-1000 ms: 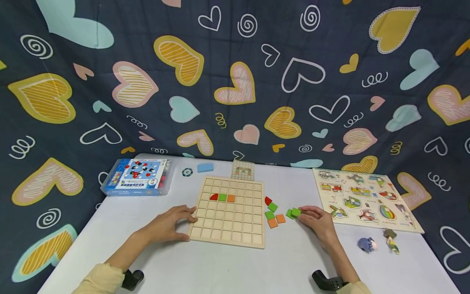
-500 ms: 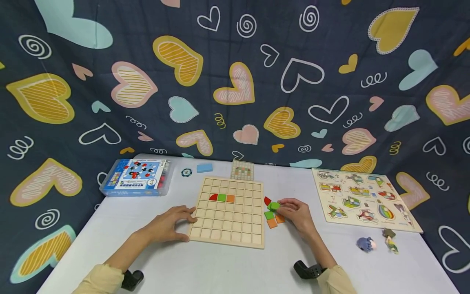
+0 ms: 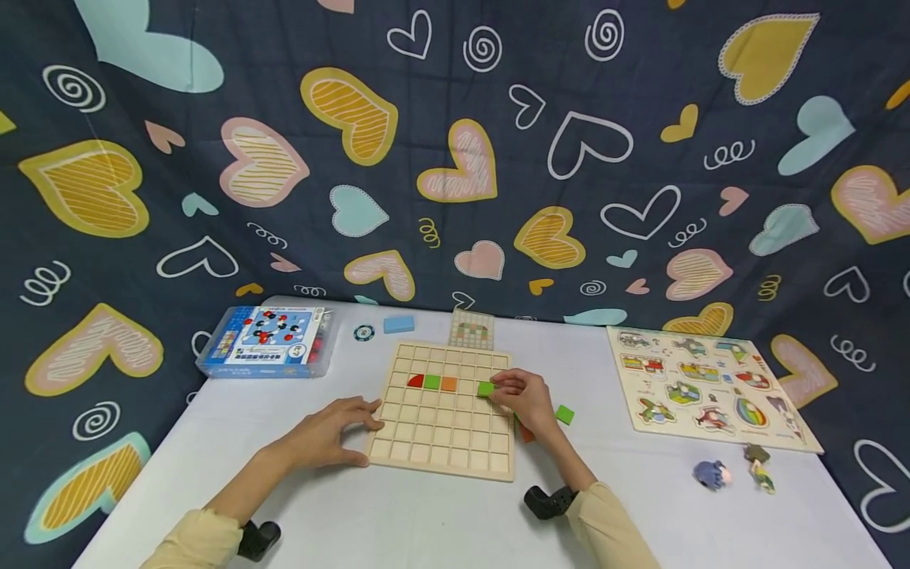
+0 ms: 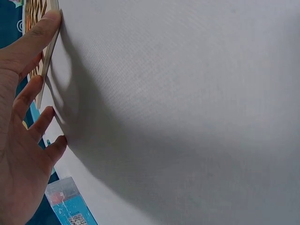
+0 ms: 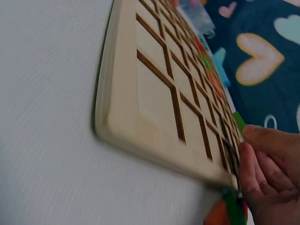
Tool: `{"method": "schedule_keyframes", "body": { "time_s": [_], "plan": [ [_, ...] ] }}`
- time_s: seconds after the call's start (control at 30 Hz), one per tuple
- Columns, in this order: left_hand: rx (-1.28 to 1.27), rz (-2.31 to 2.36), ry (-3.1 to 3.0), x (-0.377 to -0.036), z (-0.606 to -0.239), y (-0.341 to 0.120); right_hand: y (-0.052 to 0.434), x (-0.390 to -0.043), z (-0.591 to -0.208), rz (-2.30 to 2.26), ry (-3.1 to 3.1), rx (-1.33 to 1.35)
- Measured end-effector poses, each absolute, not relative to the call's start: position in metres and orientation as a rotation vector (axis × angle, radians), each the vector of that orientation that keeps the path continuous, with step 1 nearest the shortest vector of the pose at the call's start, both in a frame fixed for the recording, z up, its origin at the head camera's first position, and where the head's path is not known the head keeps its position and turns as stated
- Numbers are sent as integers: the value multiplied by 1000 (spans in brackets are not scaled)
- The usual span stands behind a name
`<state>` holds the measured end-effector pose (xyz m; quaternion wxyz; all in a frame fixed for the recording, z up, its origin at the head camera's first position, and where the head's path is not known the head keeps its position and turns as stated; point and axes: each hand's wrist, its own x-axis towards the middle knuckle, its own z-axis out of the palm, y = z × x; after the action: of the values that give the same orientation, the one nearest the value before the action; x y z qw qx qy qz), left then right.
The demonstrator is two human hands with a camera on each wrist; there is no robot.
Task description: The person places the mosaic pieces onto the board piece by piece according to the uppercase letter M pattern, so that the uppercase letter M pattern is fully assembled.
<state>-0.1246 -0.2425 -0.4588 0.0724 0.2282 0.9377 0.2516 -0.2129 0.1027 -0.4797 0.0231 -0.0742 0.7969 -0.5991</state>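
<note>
A dark blue cloth printed with hearts and spirals hangs behind a white counter (image 3: 441,514) that fills the lower half of the head view. At its centre lies a pale wooden grid board (image 3: 444,411) with square cells; in its third row sit a red quarter-round tile (image 3: 415,381), a green square tile (image 3: 431,382) and an orange square tile (image 3: 449,383), side by side.

The left hand (image 3: 329,435) rests against the board's lower left edge, fingers (image 4: 44,26) straight and spread, thumb tip on the rim. The right hand (image 3: 522,397) hovers over the board's right columns, its fingers pinched on a small green square tile (image 3: 486,388) held just above a cell in the same row as the three tiles, with one bare cell between.

The step in hand looks like seating this tile. That calls for squaring its edges with the cell walls, lowering it flat and letting go while the left hand steadies the board.

Right of the board, another loose green tile (image 3: 565,414) lies on the counter, and an orange one (image 3: 526,433) peeks out beneath the right wrist.
</note>
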Motion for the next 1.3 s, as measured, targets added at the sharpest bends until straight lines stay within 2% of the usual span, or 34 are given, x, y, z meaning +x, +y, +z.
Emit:
{"method": "schedule_keyframes", "body": {
  "time_s": [0.67, 0.93, 1.0, 1.3],
  "plan": [
    [679, 762, 2811, -124, -457, -243, 72, -224, -478, -1628, 2663, -438],
    [681, 772, 2797, -124, -459, -243, 78, -221, -473, -1757, 2567, -547],
    [679, 780, 2793, -125, -459, -242, 85, -219, -473, -1795, 2540, -543],
    [673, 781, 2809, -124, -459, -243, 130, -207, -466, -1765, 2538, -213]
  ]
}}
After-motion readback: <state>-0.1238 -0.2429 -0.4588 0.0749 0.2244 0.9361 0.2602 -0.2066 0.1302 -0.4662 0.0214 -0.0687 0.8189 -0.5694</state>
